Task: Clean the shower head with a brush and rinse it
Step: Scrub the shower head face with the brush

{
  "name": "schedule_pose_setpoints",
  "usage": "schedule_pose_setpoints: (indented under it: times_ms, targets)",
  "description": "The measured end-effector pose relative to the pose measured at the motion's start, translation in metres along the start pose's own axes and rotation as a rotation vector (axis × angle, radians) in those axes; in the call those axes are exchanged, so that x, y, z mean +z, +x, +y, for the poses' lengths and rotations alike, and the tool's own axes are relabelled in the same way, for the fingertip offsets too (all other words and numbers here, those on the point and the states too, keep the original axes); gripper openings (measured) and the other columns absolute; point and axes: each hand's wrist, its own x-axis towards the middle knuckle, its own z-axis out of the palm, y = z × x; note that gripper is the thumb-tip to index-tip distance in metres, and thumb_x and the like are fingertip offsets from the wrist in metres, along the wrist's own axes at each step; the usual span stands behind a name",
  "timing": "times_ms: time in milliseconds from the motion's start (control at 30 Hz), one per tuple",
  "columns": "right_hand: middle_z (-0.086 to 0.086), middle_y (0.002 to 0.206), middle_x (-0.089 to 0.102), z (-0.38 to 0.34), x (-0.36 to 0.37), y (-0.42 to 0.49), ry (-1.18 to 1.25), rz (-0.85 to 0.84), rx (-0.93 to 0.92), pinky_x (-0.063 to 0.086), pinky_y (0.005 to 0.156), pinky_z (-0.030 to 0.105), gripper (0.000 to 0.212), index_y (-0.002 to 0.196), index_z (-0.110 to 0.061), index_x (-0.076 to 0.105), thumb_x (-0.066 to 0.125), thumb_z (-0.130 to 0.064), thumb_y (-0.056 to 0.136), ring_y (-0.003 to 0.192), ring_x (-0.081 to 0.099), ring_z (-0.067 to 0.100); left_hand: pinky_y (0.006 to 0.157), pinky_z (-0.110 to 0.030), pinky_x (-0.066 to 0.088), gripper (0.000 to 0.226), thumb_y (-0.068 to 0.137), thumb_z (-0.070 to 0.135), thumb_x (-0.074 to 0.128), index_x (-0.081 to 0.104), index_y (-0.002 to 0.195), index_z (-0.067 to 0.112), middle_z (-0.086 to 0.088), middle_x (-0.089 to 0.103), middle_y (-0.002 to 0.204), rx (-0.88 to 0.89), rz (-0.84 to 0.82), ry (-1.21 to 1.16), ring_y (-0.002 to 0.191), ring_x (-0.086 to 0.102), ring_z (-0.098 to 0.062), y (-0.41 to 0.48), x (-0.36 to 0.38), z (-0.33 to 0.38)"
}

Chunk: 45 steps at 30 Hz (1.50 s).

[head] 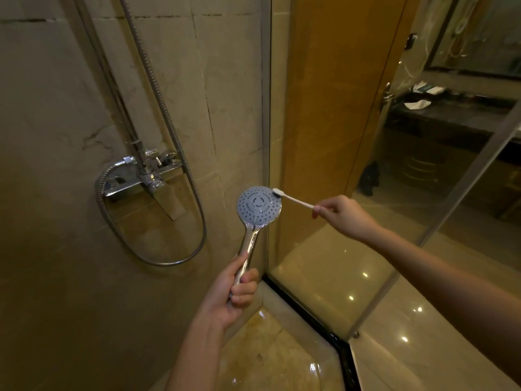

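A chrome hand-held shower head (258,206) with a round grey nozzle face points toward me, upright in the middle of the view. My left hand (235,292) grips its shiny handle from below. My right hand (339,214) pinches the end of a thin white brush (291,199), shaped like a toothbrush. The brush's bristle end rests on the upper right rim of the nozzle face.
The metal hose (169,128) loops down from the wall to the chrome mixer tap (143,176) on the left tiled wall. A glass shower partition (324,165) stands right behind the shower head. A dark drain channel (318,320) runs along the floor.
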Motion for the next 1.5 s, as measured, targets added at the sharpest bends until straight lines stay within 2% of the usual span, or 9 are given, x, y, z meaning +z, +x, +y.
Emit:
schedule_pose_setpoints:
  times_ms: [133, 267, 367, 533, 633, 800, 1167, 1400, 1500]
  targets:
    - [0.003, 0.076, 0.069, -0.004, 0.012, -0.015, 0.013, -0.154, -0.068, 0.054, 0.064, 0.042, 0.019, 0.082, -0.033, 0.068, 0.054, -0.037, 0.094, 0.068, 0.063, 0.026, 0.019, -0.012, 0.018, 0.042, 0.069, 0.03, 0.077, 0.039, 0.058, 0.016, 0.003, 0.03, 0.03, 0.005, -0.066, -0.086, 0.018, 0.026, -0.003, -0.001, -0.005, 0.003]
    - [0.005, 0.073, 0.067, -0.005, 0.022, -0.018, 0.158, -0.004, -0.049, 0.052, 0.064, 0.043, 0.02, 0.081, -0.033, 0.067, 0.053, -0.034, 0.095, 0.065, 0.06, 0.025, 0.019, -0.011, 0.015, 0.058, 0.094, 0.044, 0.04, 0.038, 0.044, 0.014, 0.006, 0.024, 0.028, 0.009, -0.039, -0.065, 0.017, 0.023, -0.004, 0.001, -0.001, 0.007]
    - [0.001, 0.067, 0.064, -0.017, 0.043, -0.028, 0.166, -0.041, -0.085, 0.044, 0.058, 0.036, 0.019, 0.083, -0.032, 0.067, 0.053, -0.034, 0.095, 0.057, 0.051, 0.013, 0.019, -0.011, 0.016, 0.058, 0.094, 0.046, 0.037, 0.036, 0.045, 0.014, 0.005, 0.025, 0.027, 0.024, -0.042, -0.11, 0.016, 0.023, -0.004, -0.002, 0.004, 0.006]
    - [0.003, 0.064, 0.064, -0.016, 0.042, -0.016, 0.238, 0.157, 0.004, 0.05, 0.06, 0.042, 0.023, 0.079, -0.03, 0.069, 0.053, -0.037, 0.095, 0.058, 0.056, 0.023, 0.019, -0.011, 0.016, 0.056, 0.094, 0.044, 0.036, 0.035, 0.047, 0.015, 0.006, 0.024, 0.027, 0.005, -0.038, -0.045, 0.017, 0.022, -0.003, -0.002, 0.008, 0.001]
    - [-0.004, 0.061, 0.061, -0.02, 0.047, -0.026, 0.115, 0.028, -0.045, 0.043, 0.054, 0.033, 0.021, 0.077, -0.036, 0.064, 0.053, -0.038, 0.095, 0.054, 0.051, 0.011, 0.019, -0.011, 0.015, 0.056, 0.094, 0.044, 0.036, 0.035, 0.046, 0.015, 0.006, 0.024, 0.027, -0.008, -0.026, -0.058, 0.017, 0.021, -0.003, -0.003, 0.009, -0.002]
    - [-0.005, 0.055, 0.054, -0.009, 0.036, -0.016, 0.169, 0.147, -0.008, 0.038, 0.055, 0.031, 0.024, 0.076, -0.031, 0.067, 0.054, -0.036, 0.095, 0.051, 0.045, 0.01, 0.02, -0.01, 0.016, 0.034, 0.093, 0.036, 0.042, 0.028, 0.067, 0.021, 0.0, 0.029, 0.029, 0.032, -0.017, -0.041, 0.018, 0.024, -0.002, -0.002, 0.017, -0.004]
    - [-0.014, 0.064, 0.054, -0.037, 0.049, -0.032, -0.126, 0.049, -0.109, 0.038, 0.059, 0.026, 0.024, 0.097, -0.033, 0.069, 0.048, -0.045, 0.096, 0.067, 0.055, 0.01, 0.021, -0.009, 0.015, 0.025, 0.09, 0.03, 0.045, 0.034, 0.071, 0.019, 0.003, 0.032, 0.035, 0.094, 0.0, -0.001, 0.021, 0.024, 0.0, -0.001, 0.021, -0.007]
    - [-0.017, 0.059, 0.052, -0.048, 0.041, -0.033, -0.024, 0.12, -0.122, 0.031, 0.052, 0.023, 0.022, 0.093, -0.033, 0.069, 0.05, -0.043, 0.095, 0.058, 0.048, -0.001, 0.027, -0.007, 0.014, 0.006, 0.093, 0.024, 0.047, 0.052, 0.09, 0.025, 0.005, 0.036, 0.047, 0.262, 0.011, 0.121, 0.026, 0.025, 0.0, -0.007, 0.026, 0.002]
    - [-0.009, 0.058, 0.058, -0.05, 0.036, -0.033, 0.089, 0.121, -0.117, 0.037, 0.052, 0.026, 0.02, 0.087, -0.033, 0.068, 0.052, -0.041, 0.094, 0.051, 0.046, 0.003, 0.028, -0.008, 0.015, 0.019, 0.094, 0.02, 0.047, 0.055, 0.109, 0.029, 0.005, 0.036, 0.048, 0.334, 0.049, 0.226, 0.028, 0.026, 0.0, -0.01, 0.023, 0.002]
